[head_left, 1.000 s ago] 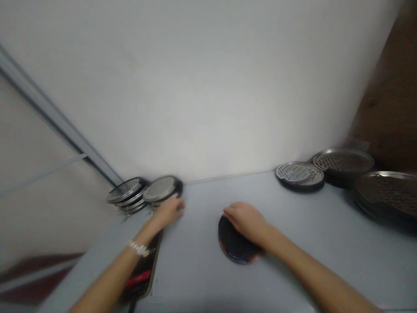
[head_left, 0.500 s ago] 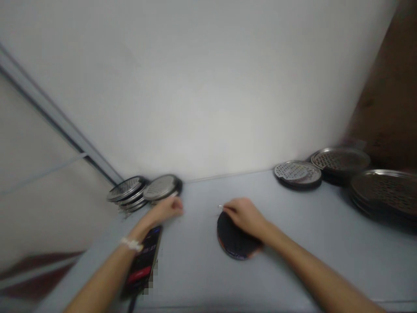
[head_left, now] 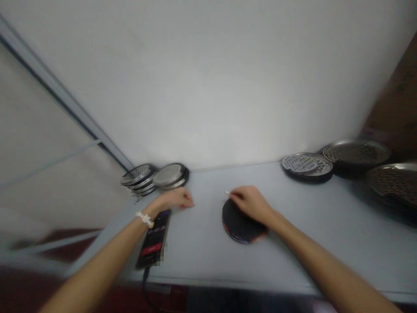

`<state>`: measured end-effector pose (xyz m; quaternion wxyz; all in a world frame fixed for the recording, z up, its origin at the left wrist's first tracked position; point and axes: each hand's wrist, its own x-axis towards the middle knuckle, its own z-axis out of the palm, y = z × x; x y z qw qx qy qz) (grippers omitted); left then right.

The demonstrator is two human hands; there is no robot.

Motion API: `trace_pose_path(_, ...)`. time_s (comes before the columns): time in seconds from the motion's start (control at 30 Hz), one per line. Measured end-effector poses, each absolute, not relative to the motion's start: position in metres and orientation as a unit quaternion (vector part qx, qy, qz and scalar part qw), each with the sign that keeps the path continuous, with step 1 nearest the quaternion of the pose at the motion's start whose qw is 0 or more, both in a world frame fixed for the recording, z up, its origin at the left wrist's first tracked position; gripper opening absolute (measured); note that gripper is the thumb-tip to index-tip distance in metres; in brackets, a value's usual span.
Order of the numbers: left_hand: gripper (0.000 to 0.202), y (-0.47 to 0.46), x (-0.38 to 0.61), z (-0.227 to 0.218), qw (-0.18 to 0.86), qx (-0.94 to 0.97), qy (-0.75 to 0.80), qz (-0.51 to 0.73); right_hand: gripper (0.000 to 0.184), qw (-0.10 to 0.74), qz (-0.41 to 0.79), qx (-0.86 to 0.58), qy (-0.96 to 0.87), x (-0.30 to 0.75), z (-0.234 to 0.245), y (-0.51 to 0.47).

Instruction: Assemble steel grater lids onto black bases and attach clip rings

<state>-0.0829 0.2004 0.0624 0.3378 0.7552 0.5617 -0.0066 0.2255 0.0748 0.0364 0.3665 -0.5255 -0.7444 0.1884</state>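
A cabled phone (head_left: 154, 240) lies on the table (head_left: 195, 248).

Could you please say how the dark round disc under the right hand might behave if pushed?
The dark disc would probably slide rather than tip, as it lies flat and low. Its even, round outline suggests it may be fairly stiff.

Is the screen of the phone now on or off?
On: the phone shows pale digits and a red bar on its dark screen. The digits are too blurred to read.
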Motion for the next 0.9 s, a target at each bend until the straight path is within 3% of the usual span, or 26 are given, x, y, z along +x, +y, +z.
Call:
trace_pose_path(0.13,0.028,0.197,-0.055,0.070,0.380,0.753,0.537,-0.001,0.021,0.410,0.218,-0.523,-0.715,0.227,0.035,0.076)
trace_pose_path(0.33,0.004,0.167,0.026,0.071,0.408,0.769,0.461,0.174,0.024,0.492,0.313,-0.509,-0.633,0.229,0.031,0.082)
trace_pose_path(0.6,0.005,0.141,0.075,0.048,0.372,0.772,0.382,0.345,0.044,0.538,0.400,-0.494,-0.553,0.241,0.032,0.092)
trace_pose_path(0.9,0.009,0.130,0.072,0.050,0.359,0.741,0.382,0.421,0.035,0.548,0.381,-0.522,-0.531,0.239,0.039,0.084)
